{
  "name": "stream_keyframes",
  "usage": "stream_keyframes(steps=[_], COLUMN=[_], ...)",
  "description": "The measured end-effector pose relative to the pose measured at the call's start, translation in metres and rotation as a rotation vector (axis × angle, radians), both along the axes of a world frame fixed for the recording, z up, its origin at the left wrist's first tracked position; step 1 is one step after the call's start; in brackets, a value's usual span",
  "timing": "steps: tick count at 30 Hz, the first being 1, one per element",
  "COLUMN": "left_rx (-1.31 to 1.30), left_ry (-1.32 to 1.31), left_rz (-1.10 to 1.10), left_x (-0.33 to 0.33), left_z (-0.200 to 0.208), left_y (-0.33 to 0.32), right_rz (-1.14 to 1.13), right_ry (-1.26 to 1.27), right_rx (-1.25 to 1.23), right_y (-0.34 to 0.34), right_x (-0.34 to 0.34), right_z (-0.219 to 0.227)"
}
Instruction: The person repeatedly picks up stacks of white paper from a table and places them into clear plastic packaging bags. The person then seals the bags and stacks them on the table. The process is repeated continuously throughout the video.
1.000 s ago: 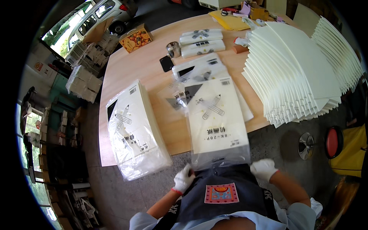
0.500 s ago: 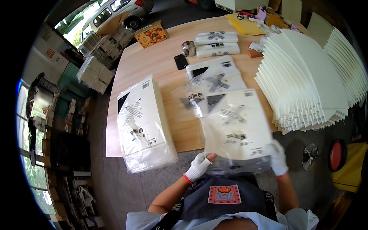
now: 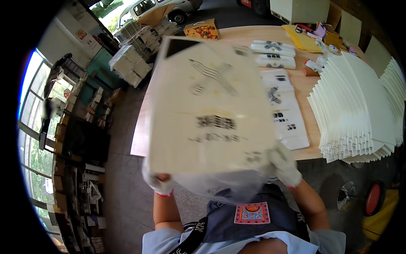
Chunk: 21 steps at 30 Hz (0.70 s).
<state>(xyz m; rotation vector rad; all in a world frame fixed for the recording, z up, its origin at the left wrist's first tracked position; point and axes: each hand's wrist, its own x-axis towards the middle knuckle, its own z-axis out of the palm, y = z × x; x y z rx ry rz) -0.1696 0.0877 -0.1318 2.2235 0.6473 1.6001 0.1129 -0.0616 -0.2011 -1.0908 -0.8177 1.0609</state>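
Note:
Both my white-gloved hands hold a packet of cream paper sheets (image 3: 211,101) in a printed clear plastic bag, raised above the table and slightly blurred. My left hand (image 3: 158,178) grips its lower left corner, the thumb over the front. At the lower right corner my right hand (image 3: 283,165) is closed on the edge. The bag's loose clear end (image 3: 224,184) hangs below the paper, toward my apron. Just right of the packet lies a pile of flat printed plastic bags (image 3: 292,127). The packet hides much of the table's left side.
Tall fanned stacks of white sheets (image 3: 347,110) stand on the right of the wooden table (image 3: 141,139). Rolled bag bundles (image 3: 275,61), an orange-printed box (image 3: 202,30) and a yellow envelope (image 3: 302,40) lie at the back. A round red seat (image 3: 373,199) stands on the floor at right.
Both hands have lifted the packet off the table's front and carried it up and left. It now covers the place where another filled packet lay. The flat bags beneath are uncovered.

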Motion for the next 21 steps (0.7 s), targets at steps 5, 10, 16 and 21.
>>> stream_keyframes(steps=[5,10,16,21], left_rx=[-0.514,-0.796,-0.259,-0.289], left_ry=[-0.438,-0.037,0.182,0.143], left_rz=[0.292,0.614,0.947,0.11], left_x=[-0.082,-0.145,-0.094,0.044], left_z=[-0.072,-0.179,-0.152,-0.116], left_y=[0.063,0.078,0.063,0.024], right_rz=[0.305,0.14,0.101,0.561], right_ry=[0.243,-0.369,-0.106,0.27], right_rx=[-0.08,-0.306,-0.457,-0.632], right_y=[0.14,0.172,0.127,0.059], right_x=[-0.08,-0.131,-0.129,-0.102], right_z=[-0.032,-0.113,-0.113,-0.128])
